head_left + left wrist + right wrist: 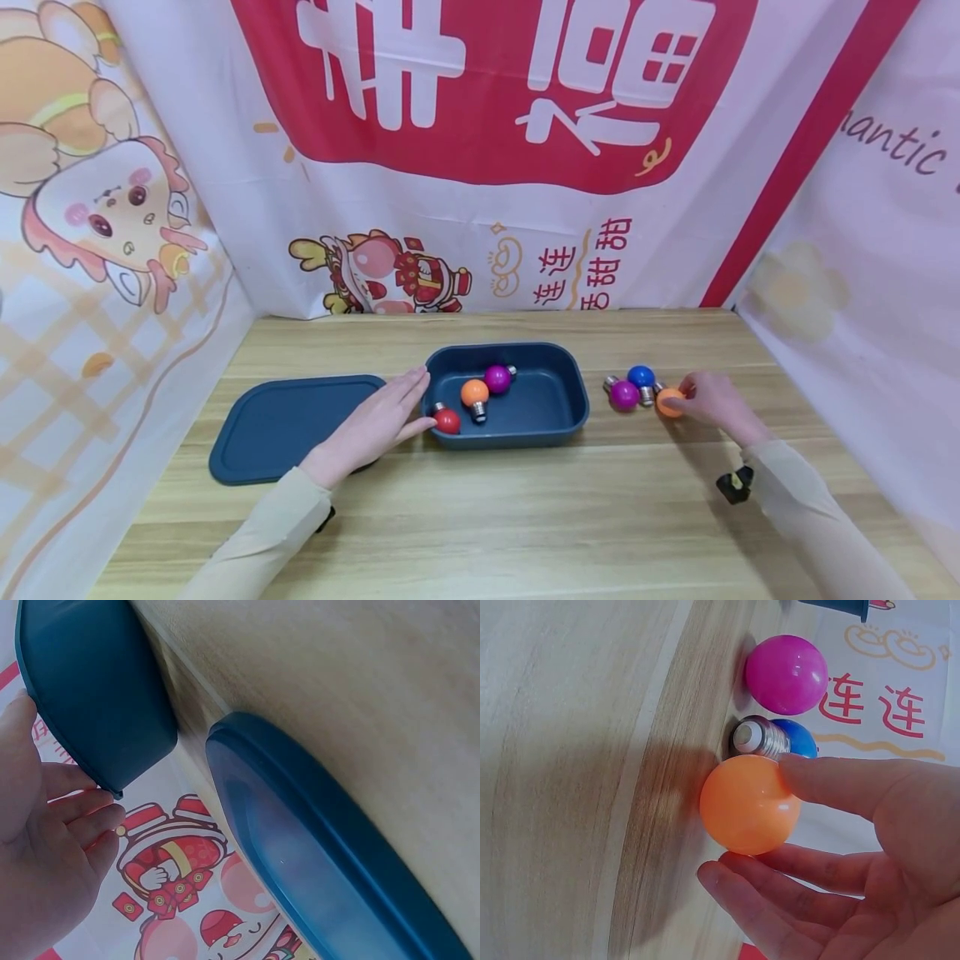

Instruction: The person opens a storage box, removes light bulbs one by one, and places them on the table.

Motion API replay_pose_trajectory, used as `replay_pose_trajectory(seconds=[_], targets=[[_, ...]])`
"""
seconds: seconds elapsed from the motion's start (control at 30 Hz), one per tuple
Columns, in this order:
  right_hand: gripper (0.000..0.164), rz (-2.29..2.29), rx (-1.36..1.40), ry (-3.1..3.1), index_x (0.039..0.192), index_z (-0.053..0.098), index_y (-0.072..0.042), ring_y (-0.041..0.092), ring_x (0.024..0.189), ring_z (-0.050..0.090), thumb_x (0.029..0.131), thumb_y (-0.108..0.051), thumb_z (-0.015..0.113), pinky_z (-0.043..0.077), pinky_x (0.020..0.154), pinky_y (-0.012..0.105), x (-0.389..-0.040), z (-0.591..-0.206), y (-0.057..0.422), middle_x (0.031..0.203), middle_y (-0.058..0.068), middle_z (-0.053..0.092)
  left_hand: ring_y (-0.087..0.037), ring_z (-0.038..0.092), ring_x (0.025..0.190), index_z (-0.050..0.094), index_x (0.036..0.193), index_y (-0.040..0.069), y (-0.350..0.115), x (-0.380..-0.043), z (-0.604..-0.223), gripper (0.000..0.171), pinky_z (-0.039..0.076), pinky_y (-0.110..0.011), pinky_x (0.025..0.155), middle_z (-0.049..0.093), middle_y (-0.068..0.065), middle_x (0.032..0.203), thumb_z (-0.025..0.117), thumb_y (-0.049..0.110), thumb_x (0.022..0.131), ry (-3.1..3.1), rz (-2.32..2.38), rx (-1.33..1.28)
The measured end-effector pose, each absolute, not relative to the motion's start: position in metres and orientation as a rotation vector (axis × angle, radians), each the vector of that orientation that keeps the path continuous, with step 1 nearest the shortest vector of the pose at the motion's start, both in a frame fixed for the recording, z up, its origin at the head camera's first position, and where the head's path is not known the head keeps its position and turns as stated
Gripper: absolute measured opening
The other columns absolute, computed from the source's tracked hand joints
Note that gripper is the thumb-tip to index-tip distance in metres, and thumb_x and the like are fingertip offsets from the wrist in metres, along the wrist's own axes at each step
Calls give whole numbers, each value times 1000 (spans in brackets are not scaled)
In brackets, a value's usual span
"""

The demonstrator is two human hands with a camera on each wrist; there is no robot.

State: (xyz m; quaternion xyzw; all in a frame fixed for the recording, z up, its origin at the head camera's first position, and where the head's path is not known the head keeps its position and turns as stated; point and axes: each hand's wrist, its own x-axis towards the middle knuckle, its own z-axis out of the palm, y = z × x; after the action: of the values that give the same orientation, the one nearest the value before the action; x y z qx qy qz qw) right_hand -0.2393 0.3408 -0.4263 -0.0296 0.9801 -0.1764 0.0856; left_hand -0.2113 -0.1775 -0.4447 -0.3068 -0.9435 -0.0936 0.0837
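My right hand [716,404] pinches an orange light bulb [750,806] between thumb and fingertips at the right of the table. Close by it lie a blue bulb [641,376] and a magenta bulb [624,395]. With its fingers fairly straight, my left hand [375,421] touches the left end of a dark blue box [543,437]. Inside the box, toward its left half, are a red bulb [447,421], another orange bulb [475,392] and another magenta bulb [497,379].
A dark blue lid [281,429] lies flat left of the box, partly behind my left forearm. Printed cloth [480,225] hangs along the back and both sides of the wooden table [510,525].
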Motion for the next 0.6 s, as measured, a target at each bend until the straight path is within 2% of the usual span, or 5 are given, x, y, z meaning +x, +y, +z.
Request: replay_pose_trajectory(seconds=[0.27,0.6], targets=[[44,-564,-110,2927,103,64,11,29,82,64,88,-29,71,56,71,42,-235,-425,341,95,25,69,-33,42,145,41,149,0,-178,-211,-445,77,41,-49,115,40,-18,157,58,52,96,-2808,-275,-919],[57,-574,-61,2887,113,60,13,33,88,64,91,-39,69,57,73,43,-236,-421,343,104,29,67,-33,41,145,40,150,1,-178,-211,-443,77,40,-50,116,39,-17,158,57,53,96,-2832,-284,-914]])
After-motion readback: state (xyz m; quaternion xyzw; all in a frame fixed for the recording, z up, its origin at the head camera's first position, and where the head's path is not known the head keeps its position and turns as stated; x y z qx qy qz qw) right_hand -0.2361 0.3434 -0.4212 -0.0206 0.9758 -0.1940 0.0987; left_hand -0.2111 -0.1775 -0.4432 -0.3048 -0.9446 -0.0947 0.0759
